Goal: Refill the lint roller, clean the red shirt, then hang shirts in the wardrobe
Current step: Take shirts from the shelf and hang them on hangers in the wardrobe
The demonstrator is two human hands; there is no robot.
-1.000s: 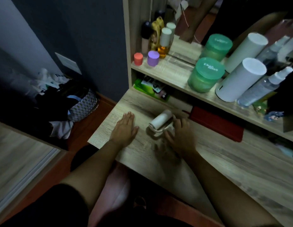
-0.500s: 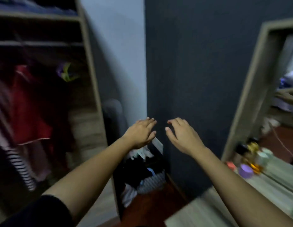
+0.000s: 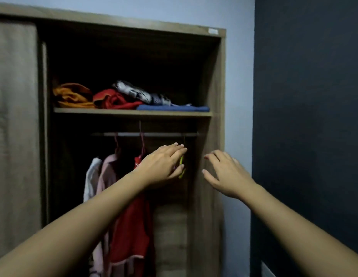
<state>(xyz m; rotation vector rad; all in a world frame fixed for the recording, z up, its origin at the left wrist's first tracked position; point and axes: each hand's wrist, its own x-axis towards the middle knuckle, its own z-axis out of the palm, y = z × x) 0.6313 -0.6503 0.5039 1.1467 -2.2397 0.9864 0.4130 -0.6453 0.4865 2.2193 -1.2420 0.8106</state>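
Observation:
The open wooden wardrobe [image 3: 216, 120] fills the view. A red shirt [image 3: 132, 232] hangs from the rail [image 3: 154, 134] on a pink hanger, with a pale pink garment [image 3: 108, 176] and a white one [image 3: 92, 176] to its left. My left hand [image 3: 164, 163] is raised in front of a yellow-green hanger [image 3: 181, 168] at the rail's right end, fingers straight, holding nothing. My right hand [image 3: 224, 172] hovers open just right of it, in front of the wardrobe's side panel. The lint roller is out of view.
Folded orange clothes [image 3: 72, 94], red clothes [image 3: 114, 99], a blue garment [image 3: 172, 107] and a patterned one lie on the upper shelf [image 3: 132, 112]. A sliding door [image 3: 16, 136] covers the wardrobe's left part. A dark blue wall [image 3: 308, 136] stands to the right.
My view swung left and up from the desk to the wardrobe. Both hands left the lint roller on the desk and rose toward the hanging rail.

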